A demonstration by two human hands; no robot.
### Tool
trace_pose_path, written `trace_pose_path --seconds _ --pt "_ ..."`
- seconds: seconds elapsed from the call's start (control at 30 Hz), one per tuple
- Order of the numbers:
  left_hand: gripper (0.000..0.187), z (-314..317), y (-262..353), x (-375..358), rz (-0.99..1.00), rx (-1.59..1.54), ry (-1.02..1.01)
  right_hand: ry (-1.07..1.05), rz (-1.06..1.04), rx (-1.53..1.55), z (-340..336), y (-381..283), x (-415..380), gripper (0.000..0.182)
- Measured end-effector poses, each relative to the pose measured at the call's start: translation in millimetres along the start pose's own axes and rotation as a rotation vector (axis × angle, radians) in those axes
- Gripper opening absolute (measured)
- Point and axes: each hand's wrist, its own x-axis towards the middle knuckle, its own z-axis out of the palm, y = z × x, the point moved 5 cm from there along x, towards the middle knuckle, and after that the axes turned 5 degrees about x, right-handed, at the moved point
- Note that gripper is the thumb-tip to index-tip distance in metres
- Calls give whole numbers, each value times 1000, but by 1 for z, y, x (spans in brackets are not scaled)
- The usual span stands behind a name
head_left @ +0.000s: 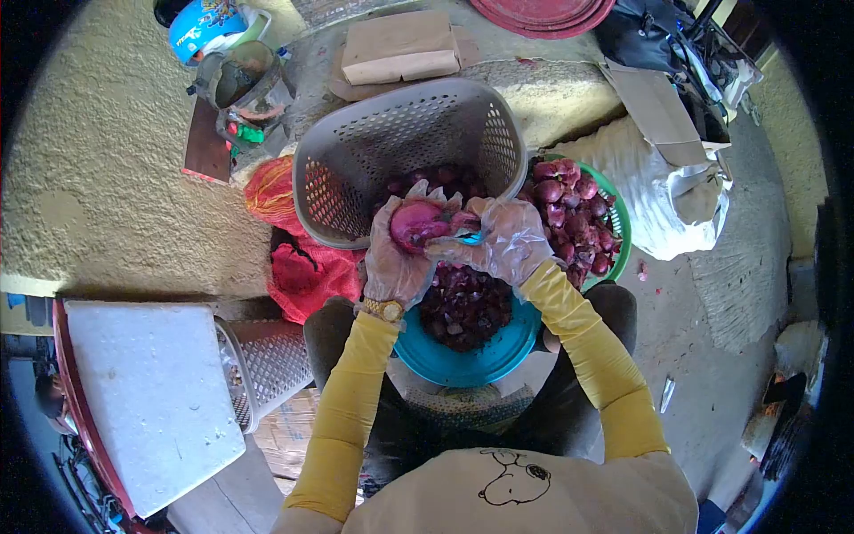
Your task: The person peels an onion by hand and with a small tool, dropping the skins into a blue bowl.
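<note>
My left hand (398,258), in a clear plastic glove, is wrapped round a large red onion (416,224). Against the onion's right side, my gloved right hand (511,238) closes on a small blue-handled knife (471,238); its blade lies mostly hidden by the fingers and onion. Both hands are above a blue basin (427,354) holding dark red onion pieces and skins (464,307). Just beyond them a grey perforated basket (313,191) has red onions (445,178) in its bottom.
A green basket (623,222) heaped with red onions stands right of the basin. Beside it leans a white sack (685,218). Red mesh bags (307,280) lie to the left, near a white foam lid (147,392). A cardboard box (400,49) rests on the ledge behind.
</note>
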Motion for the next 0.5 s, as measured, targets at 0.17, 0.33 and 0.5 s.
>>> trace_pose_path --seconds 0.17,0.33,0.5 --pt "47 -7 1 3 4 -79 -36 0 3 56 3 -3 2 70" --pt "51 -6 1 4 19 -72 35 -5 -5 178 8 -10 0 64" --pt "50 -4 8 1 35 11 57 -3 -164 129 8 -15 -3 62"
